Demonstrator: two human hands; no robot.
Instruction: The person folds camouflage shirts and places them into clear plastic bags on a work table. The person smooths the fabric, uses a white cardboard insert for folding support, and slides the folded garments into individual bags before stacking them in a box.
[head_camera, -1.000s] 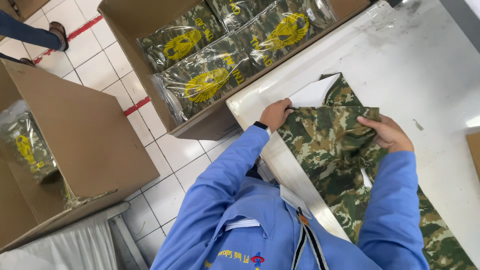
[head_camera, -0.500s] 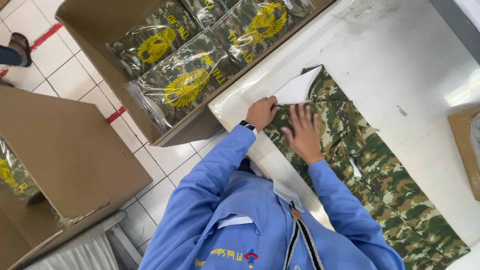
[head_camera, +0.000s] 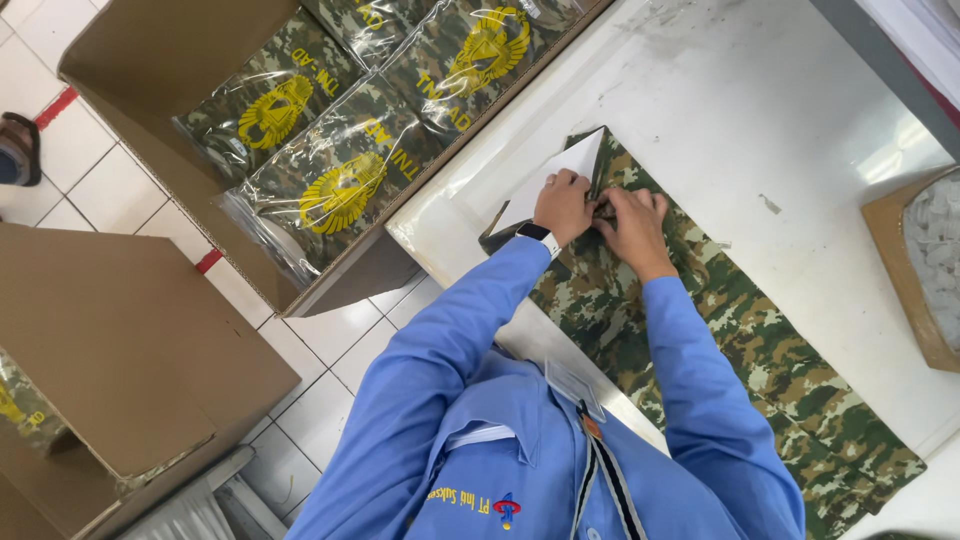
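Pinching the folded edge of a camouflage garment (head_camera: 700, 330) on the white table (head_camera: 760, 130), left hand (head_camera: 563, 205) and right hand (head_camera: 632, 225) risk skewing the fold if the white card insert (head_camera: 560, 178) just beyond the fingertips slips.

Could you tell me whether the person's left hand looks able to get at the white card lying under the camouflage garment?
Probably yes: the left hand already rests at the edge of the white card, whose bare corner pokes out from the camouflage garment, with nothing between them.
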